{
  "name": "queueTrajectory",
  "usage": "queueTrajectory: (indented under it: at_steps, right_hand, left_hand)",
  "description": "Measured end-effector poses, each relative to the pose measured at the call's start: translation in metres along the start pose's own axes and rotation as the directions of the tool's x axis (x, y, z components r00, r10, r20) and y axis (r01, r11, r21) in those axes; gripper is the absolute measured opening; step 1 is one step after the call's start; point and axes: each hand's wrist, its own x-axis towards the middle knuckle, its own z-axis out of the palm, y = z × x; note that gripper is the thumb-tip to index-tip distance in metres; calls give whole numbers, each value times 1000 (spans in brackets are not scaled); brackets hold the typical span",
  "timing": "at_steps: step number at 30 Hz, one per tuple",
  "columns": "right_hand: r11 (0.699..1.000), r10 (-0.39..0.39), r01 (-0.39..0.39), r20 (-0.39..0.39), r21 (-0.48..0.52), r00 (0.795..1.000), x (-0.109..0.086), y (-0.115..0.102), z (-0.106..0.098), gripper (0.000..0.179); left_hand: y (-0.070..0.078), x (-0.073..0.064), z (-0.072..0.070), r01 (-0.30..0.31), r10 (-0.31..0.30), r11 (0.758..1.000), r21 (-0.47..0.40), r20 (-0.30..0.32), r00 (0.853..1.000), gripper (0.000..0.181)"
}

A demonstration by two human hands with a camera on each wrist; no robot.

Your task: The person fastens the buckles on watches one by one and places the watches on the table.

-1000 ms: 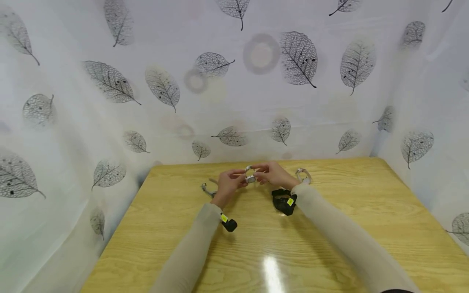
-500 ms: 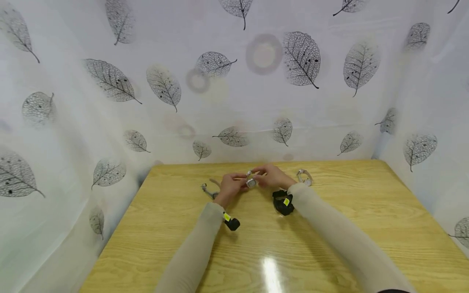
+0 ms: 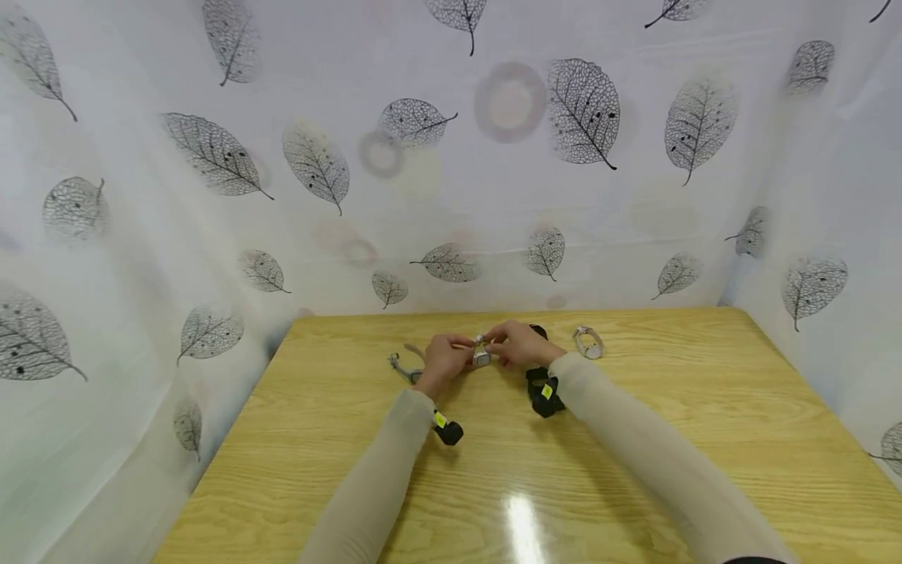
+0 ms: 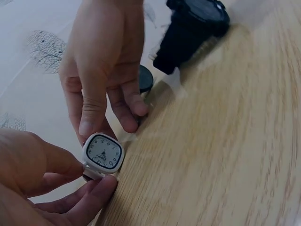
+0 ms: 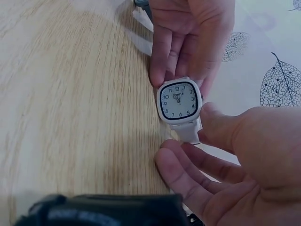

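A white wristwatch (image 5: 179,100) with a rounded-square face is held between both hands. My left hand (image 3: 444,362) pinches one end of its strap. My right hand (image 3: 520,345) has its thumb and fingers on the other part of the strap (image 5: 188,132). In the head view the watch (image 3: 481,359) sits low over the table, its band looped up behind the face. Whether it touches the tabletop I cannot tell. A grey watch (image 3: 407,371) lies just left of my left hand, partly hidden by it.
A pale round-faced watch (image 3: 590,346) lies right of my right hand. Behind that hand a black item (image 3: 539,330) shows partly. Black camera mounts (image 3: 544,395) hang from both wrists. The wooden table (image 3: 317,470) ends at a leaf-patterned curtain (image 3: 451,211).
Both hands have come slightly lower with the white watch, and its face has tilted. The black item behind my right hand has come into sight.
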Motion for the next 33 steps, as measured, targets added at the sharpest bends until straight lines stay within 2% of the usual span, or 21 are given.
queueTrajectory:
  at_steps: [5, 16, 25, 33]
  right_hand:
    - [1000, -5, 5, -4, -2, 1000, 0, 1, 0, 37]
    - [1000, -11, 11, -17, 8, 1000, 0, 2, 1, 35]
    - [1000, -4, 4, -12, 15, 1000, -2, 2, 0, 35]
    - [1000, 4, -4, 17, 8, 1000, -3, -1, -3, 39]
  left_hand:
    - [1, 0, 0, -27, 27, 997, 72, -1, 1000, 13]
    - [-4, 1, -2, -23, 22, 999, 37, 19, 1000, 14]
    - [-3, 0, -1, -13, 12, 999, 45, 19, 1000, 14]
    - [-7, 2, -4, -29, 27, 998, 50, 47, 999, 16]
